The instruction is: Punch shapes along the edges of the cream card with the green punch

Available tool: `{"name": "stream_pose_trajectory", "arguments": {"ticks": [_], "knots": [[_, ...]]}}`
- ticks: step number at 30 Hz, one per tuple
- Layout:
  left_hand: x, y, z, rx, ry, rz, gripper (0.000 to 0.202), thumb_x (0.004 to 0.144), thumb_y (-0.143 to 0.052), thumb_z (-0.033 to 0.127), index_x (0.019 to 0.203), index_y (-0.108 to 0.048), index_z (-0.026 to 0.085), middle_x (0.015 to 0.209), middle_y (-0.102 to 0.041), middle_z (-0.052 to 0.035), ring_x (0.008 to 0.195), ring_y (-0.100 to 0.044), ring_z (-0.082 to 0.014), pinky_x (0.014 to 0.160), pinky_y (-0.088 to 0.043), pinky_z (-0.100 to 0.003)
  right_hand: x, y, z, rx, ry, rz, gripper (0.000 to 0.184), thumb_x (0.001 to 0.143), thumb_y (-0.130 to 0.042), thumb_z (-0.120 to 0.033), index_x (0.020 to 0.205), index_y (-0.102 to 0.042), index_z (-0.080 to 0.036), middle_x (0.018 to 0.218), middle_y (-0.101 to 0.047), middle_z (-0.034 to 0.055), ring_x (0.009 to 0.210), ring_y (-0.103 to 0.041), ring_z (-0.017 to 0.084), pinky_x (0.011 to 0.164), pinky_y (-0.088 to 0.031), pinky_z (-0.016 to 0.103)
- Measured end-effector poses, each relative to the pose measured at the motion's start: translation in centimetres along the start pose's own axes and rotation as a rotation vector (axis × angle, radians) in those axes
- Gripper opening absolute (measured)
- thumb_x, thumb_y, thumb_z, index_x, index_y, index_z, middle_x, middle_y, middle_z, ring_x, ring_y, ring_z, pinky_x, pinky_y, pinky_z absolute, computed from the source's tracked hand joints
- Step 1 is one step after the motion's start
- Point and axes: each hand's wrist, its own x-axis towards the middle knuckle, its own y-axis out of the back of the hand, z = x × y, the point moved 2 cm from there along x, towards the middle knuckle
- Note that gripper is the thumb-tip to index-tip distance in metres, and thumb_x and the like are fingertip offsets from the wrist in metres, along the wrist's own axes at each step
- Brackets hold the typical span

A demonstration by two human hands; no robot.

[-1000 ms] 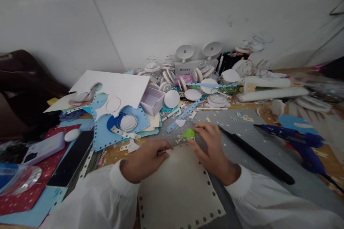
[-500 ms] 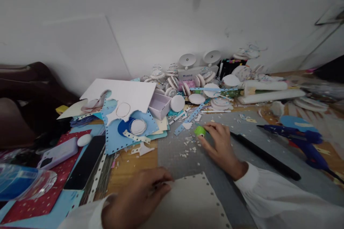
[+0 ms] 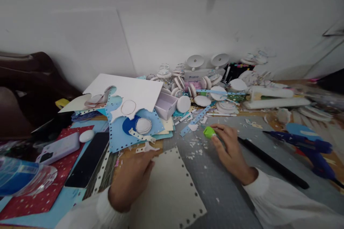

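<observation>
My right hand [image 3: 228, 146] grips a small bright green craft punch [image 3: 209, 132] between thumb and fingers, just above the grey mat. Under my left hand [image 3: 134, 179] lies a cream sheet of paper [image 3: 172, 186], its far left edge pinched by my fingers. Small punched holes run along that sheet's right and lower edges. Tiny white paper bits [image 3: 197, 146] are scattered on the mat beside the punch. The sheet and the punch are apart.
A black stick-like tool [image 3: 274, 162] and a blue glue gun [image 3: 303, 143] lie to the right. White discs [image 3: 184, 104] and an open lilac box [image 3: 166, 105] crowd the back. At left are cut blue paper [image 3: 115, 139], a dark phone [image 3: 87, 161] and a plastic bottle [image 3: 27, 175].
My left hand has shifted the cream sheet farther forward and left on the mat, turning it. The punch stays in my right hand, with its green top turned more into view.
</observation>
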Motion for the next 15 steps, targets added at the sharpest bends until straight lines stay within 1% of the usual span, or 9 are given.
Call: {"name": "stream_pose_trajectory", "arguments": {"ticks": [2, 4, 7, 9, 10, 12, 14, 15], "knots": [[1.1, 0.7, -0.2, 0.112, -0.027, 0.058, 0.029, 0.083, -0.049, 0.011, 0.109, -0.058, 0.019, 0.107, -0.066, -0.01, 0.1, -0.061, -0.0274, 0.086, -0.047, -0.045, -0.1, 0.4, -0.4, 0.149, -0.073, 0.001, 0.026, 0.094, -0.038, -0.032, 0.104, -0.059, -0.021, 0.107, -0.058, 0.0092, 0.102, -0.053, 0.024, 0.089, -0.042, 0.042], [2.1, 1.5, 0.7, 0.117, -0.127, 0.121, 0.026, 0.084, -0.055, 0.018, 0.111, -0.056, 0.019, 0.111, -0.063, -0.0101, 0.105, -0.058, -0.0274, 0.09, -0.046, -0.045, -0.4, 0.6, -1.2, 0.276, -0.141, -0.034, 0.027, 0.095, -0.036, -0.032, 0.103, -0.059, -0.022, 0.106, -0.059, 0.0081, 0.101, -0.055, 0.022, 0.088, -0.045, 0.039], [3.2, 1.8, 3.7, 0.029, -0.328, 0.197, 0.043, 0.083, -0.061, 0.036, 0.12, -0.049, 0.018, 0.12, -0.058, -0.0108, 0.112, -0.052, -0.0246, 0.095, -0.044, -0.039, -0.7, 0.7, -3.1, 0.385, -0.155, -0.138, 0.029, 0.096, -0.034, -0.032, 0.098, -0.062, -0.024, 0.102, -0.062, 0.0062, 0.099, -0.058, 0.021, 0.086, -0.049, 0.037], [3.9, 1.1, 5.9, -0.023, -0.443, 0.218, 0.054, 0.079, -0.062, 0.047, 0.121, -0.048, 0.015, 0.118, -0.058, -0.0121, 0.11, -0.053, -0.0246, 0.094, -0.045, -0.038, -0.8, 0.6, -4.4, 0.435, -0.145, -0.205, 0.027, 0.095, -0.036, -0.03, 0.101, -0.061, -0.026, 0.099, -0.064, 0.0052, 0.097, -0.06, 0.021, 0.083, -0.051, 0.036], [4.2, 0.5, 6.8, -0.036, -0.497, 0.215, 0.055, 0.079, -0.062, 0.049, 0.119, -0.048, 0.014, 0.115, -0.06, -0.0119, 0.106, -0.055, -0.0245, 0.092, -0.046, -0.038, -0.9, 0.6, -4.9, 0.464, -0.143, -0.231, 0.026, 0.095, -0.036, -0.029, 0.104, -0.061, -0.027, 0.099, -0.064, 0.0051, 0.097, -0.06, 0.021, 0.082, -0.052, 0.035], [4.7, -0.9, 8.1, -0.029, -0.556, 0.217, 0.043, 0.083, -0.06, 0.041, 0.116, -0.051, 0.015, 0.107, -0.064, -0.0102, 0.097, -0.059, -0.0231, 0.084, -0.049, -0.037, -1.0, 0.8, -5.7, 0.518, -0.135, -0.266, 0.027, 0.095, -0.036, -0.026, 0.108, -0.059, -0.028, 0.1, -0.064, 0.0055, 0.098, -0.06, 0.021, 0.08, -0.054, 0.034], [4.8, -2.0, 8.7, -0.016, -0.588, 0.256, 0.029, 0.087, -0.055, 0.031, 0.111, -0.054, 0.014, 0.098, -0.067, -0.0092, 0.087, -0.061, -0.0216, 0.077, -0.051, -0.035, -1.3, 1.1, -6.2, 0.543, -0.127, -0.281, 0.028, 0.095, -0.035, -0.024, 0.108, -0.06, -0.028, 0.101, -0.063, 0.0057, 0.1, -0.059, 0.021, 0.079, -0.054, 0.032], [4.8, -2.4, 8.8, -0.016, -0.606, 0.279, 0.026, 0.088, -0.053, 0.028, 0.11, -0.055, 0.013, 0.096, -0.067, -0.0095, 0.085, -0.062, -0.0211, 0.075, -0.051, -0.034, -1.5, 1.3, -6.3, 0.544, -0.12, -0.285, 0.029, 0.095, -0.034, -0.023, 0.107, -0.06, -0.028, 0.102, -0.063, 0.0056, 0.101, -0.059, 0.02, 0.079, -0.054, 0.031]]}}
